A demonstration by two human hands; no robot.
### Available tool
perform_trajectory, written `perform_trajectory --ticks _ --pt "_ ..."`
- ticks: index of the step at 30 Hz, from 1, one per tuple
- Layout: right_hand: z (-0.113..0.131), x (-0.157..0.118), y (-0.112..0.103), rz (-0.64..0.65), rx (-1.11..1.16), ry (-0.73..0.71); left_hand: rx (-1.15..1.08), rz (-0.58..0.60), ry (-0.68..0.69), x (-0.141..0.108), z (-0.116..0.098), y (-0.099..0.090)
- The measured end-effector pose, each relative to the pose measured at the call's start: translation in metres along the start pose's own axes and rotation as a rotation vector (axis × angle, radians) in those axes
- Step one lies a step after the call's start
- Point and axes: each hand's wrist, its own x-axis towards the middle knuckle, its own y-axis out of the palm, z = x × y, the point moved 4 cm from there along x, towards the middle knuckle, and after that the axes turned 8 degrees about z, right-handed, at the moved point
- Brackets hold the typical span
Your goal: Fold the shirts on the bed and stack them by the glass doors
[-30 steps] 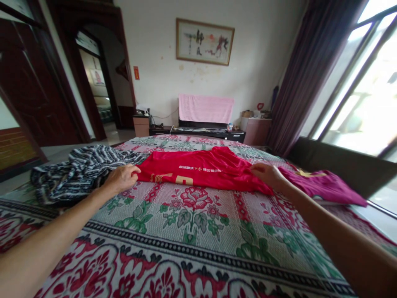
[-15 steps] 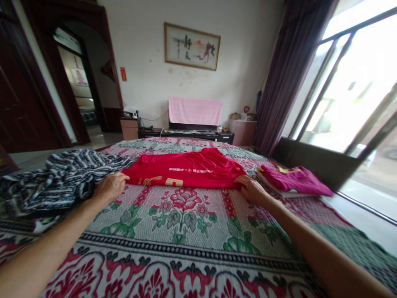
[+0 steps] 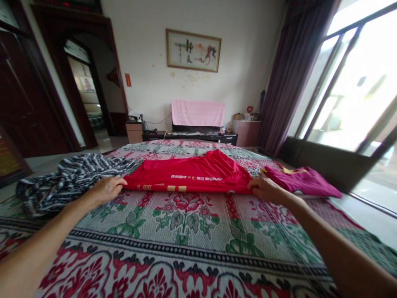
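Pinching red garment (image 3: 192,170) at near corners, left hand (image 3: 107,190) and right hand (image 3: 266,188) sit wide apart, fingers (image 3: 120,182) closed. Both stretch toward far edge of bedspread (image 3: 189,227).

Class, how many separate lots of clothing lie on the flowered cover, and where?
3: the striped heap beside the left hand, the red garment between it and the right hand, and the magenta garment farther right. More may be hidden underneath.

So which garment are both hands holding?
The red garment with pale lettering, held between left hand and right hand; the black-and-white garment lies left of it, the magenta garment right.
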Motion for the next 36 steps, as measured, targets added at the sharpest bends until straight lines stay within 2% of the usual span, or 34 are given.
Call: perform_trajectory --ticks 5,9,11,14,18,20,22,24,26,28,31,33,36 --pt "0.009 -0.014 -0.015 0.239 0.100 -0.023 -0.006 0.158 0.075 -0.009 -0.011 -0.022" --pt "0.020 -0.028 -0.017 0.490 0.188 0.059 -0.045 0.359 0.092 -0.018 -0.020 -0.027" --pt "0.022 -0.034 -0.020 0.541 0.229 0.067 -0.050 0.405 0.076 -0.020 -0.020 -0.029" --pt "0.020 -0.036 -0.030 0.458 0.260 0.054 -0.076 0.354 0.021 -0.017 -0.017 -0.033" --pt "0.016 -0.024 -0.037 0.136 0.201 0.087 -0.024 0.053 -0.057 -0.005 -0.010 -0.035" --pt "0.017 -0.015 -0.032 -0.024 0.182 0.093 -0.010 -0.033 -0.021 0.001 -0.012 -0.027" --pt "0.021 -0.007 -0.022 -0.115 0.164 0.059 -0.013 -0.035 0.037 0.005 -0.016 -0.014" --pt "0.027 -0.002 -0.013 -0.124 0.121 0.009 -0.010 0.009 0.081 0.007 -0.018 0.000" --pt "0.032 0.000 -0.006 -0.058 0.070 -0.031 -0.016 0.039 0.103 0.007 -0.018 0.009" --pt "0.035 -0.001 -0.003 0.024 0.036 -0.025 -0.032 0.038 0.117 0.006 -0.017 0.014" --pt "0.038 -0.003 -0.001 0.069 0.011 0.000 -0.067 0.007 0.107 0.005 -0.016 0.015" --pt "0.040 0.000 0.000 0.038 0.009 0.019 -0.073 -0.019 0.089 0.004 -0.018 0.015" --pt "0.037 0.006 0.002 -0.096 0.092 0.120 -0.039 -0.052 0.057 0.003 -0.022 0.014"
